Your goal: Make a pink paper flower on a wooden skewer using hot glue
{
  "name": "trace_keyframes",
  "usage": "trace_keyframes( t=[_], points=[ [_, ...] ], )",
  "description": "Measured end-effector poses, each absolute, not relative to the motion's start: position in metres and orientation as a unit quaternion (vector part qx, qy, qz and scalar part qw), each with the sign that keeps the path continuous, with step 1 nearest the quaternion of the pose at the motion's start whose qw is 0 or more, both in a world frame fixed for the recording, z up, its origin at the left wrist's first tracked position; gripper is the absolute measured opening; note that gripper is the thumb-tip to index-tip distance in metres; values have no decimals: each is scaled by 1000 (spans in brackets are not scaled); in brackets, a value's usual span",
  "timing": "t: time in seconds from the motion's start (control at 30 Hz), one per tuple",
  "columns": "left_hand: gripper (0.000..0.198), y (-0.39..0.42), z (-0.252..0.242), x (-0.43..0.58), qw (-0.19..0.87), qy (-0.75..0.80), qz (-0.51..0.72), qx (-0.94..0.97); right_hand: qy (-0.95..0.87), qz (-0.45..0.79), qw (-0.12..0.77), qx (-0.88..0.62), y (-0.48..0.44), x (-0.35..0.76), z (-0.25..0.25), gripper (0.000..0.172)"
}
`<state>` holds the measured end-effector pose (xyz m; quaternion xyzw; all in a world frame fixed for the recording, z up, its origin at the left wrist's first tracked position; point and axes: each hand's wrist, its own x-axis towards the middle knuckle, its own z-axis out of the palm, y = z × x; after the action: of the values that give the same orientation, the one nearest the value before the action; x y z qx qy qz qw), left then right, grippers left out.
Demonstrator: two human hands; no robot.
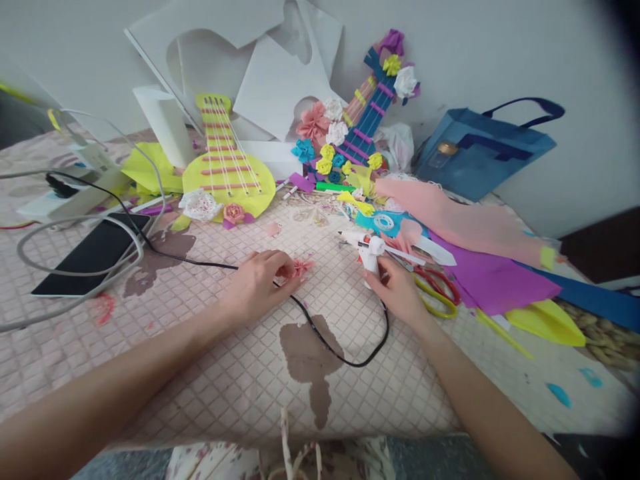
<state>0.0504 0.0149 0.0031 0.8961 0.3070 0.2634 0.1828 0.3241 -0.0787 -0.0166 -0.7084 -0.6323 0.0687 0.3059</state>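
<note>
My left hand (263,283) is closed on a small pink paper flower (301,268) low over the tablecloth, its fringed end sticking out past the fingertips. In my right hand (399,288) is a white hot glue gun (371,257), its nozzle pointing up and to the left. A glue stick shows at the gun's back. From the handle a black cord (360,365) loops over the cloth and passes under my left hand. Beyond my hands stands a yellow paper guitar (227,177) with white strings, a white flower (200,205) and a pink rose (233,213) at its base.
Scissors with red and yellow handles (440,293) lie beside my right hand, near purple paper (490,277) and pink paper (455,210). A blue paper guitar (373,123) with flowers leans at the back. A blue bag (485,157) stands right; a dark tablet (95,253) lies left.
</note>
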Motion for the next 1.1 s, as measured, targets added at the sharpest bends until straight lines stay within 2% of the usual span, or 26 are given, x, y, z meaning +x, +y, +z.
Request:
trace_keyframes(
  t=[0.17,0.3,0.47,0.7,0.93,1.1],
  points=[
    [1,17,-1,53,196,324,288,880,-632,73,307,-708,-79,323,-15,15],
    [8,24,0,46,186,328,279,883,-631,73,307,-708,-79,321,-13,15],
    [7,26,0,43,187,340,240,890,-630,86,309,-707,-79,323,-15,21],
    [8,28,-3,45,118,323,202,917,-603,110,342,-713,-79,325,-18,26],
    [9,28,1,43,106,327,294,892,-582,115,410,-693,-62,324,-20,25],
    [10,27,3,43,147,295,367,870,-606,71,374,-698,-39,331,-25,21]
  ],
)
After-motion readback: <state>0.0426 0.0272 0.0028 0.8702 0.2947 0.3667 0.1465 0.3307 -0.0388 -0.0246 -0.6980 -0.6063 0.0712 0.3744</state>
